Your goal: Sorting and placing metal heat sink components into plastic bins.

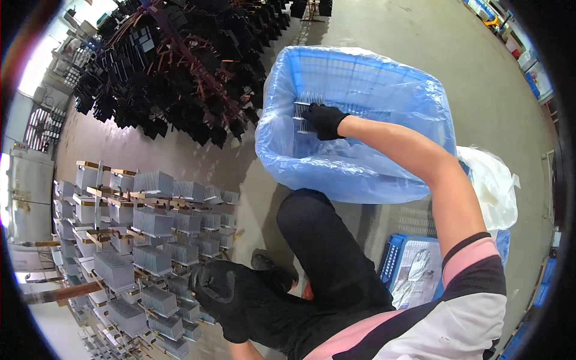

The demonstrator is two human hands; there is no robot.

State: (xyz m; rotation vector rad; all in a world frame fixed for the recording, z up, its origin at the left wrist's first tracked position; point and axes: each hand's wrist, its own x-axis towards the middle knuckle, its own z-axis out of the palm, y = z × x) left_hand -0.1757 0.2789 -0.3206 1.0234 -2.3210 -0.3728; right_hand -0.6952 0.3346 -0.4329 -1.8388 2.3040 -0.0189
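Observation:
My right hand [326, 122], in a black glove, reaches into a large blue plastic crate [294, 71] lined with clear plastic film. Its fingers are closed on a silver finned heat sink [310, 98] by the crate's left wall; whether this is one piece or a few together I cannot tell. Also black-gloved, my left hand [221, 294] is low beside a rack of grey finned heat sinks [152, 259]. Its fingers look curled, and what they hold, if anything, is hidden.
Dark finned parts [162, 66] hang densely on a rack at the far left. My bent knee [309, 216] is close to the lined crate. At the right are a white plastic bag [492, 186] and a smaller blue crate [393, 261] with white gloves [419, 264] on it.

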